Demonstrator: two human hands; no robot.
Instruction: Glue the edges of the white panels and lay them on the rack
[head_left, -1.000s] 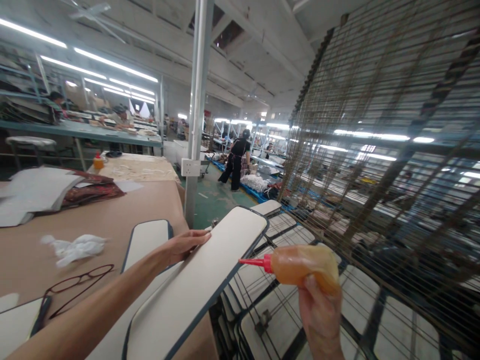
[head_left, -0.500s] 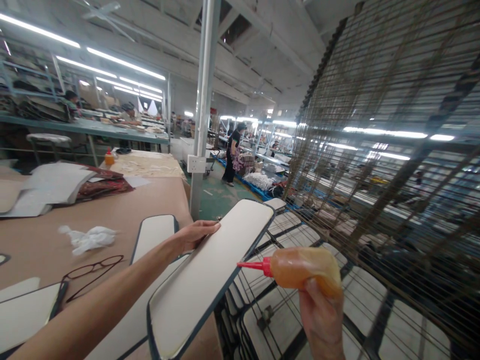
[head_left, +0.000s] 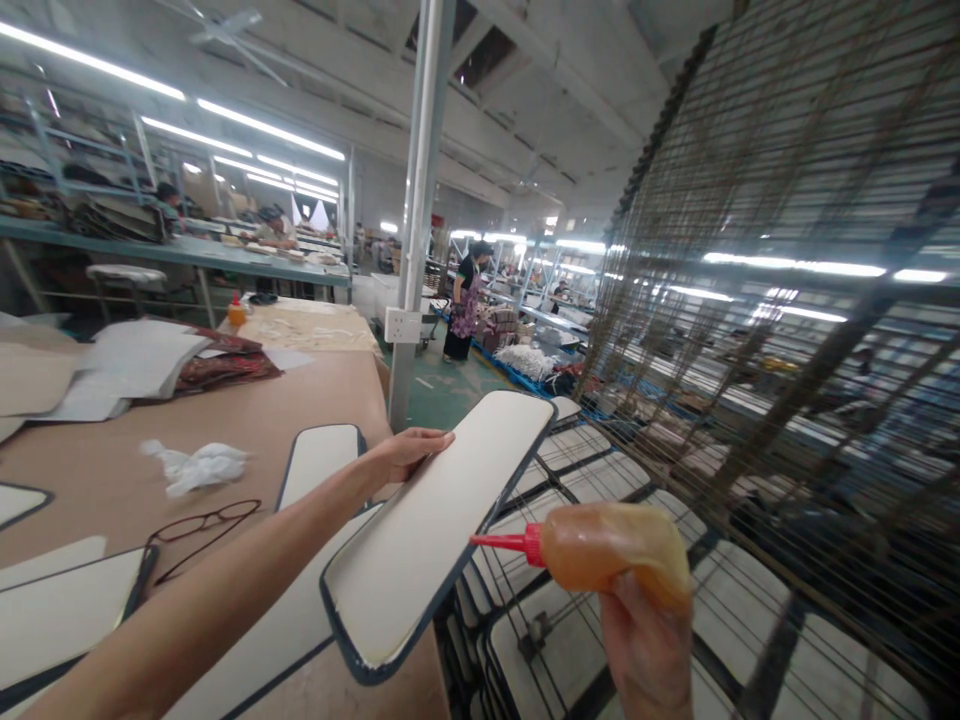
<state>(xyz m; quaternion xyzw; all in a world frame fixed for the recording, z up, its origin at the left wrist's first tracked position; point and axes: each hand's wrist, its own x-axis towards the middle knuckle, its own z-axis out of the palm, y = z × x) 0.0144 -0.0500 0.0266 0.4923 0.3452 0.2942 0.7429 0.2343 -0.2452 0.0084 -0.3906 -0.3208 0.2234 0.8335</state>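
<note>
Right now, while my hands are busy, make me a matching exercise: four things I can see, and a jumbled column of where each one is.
Things:
1. Foreground amber bottle
2. Tilted white panel
3. Eyeglasses
4. White socket box

Places:
A. On the brown tabletop
B. In the left hand
C. On the grey post
D. In the right hand

Right pairs: 1-D, 2-B, 3-A, 4-C.
</note>
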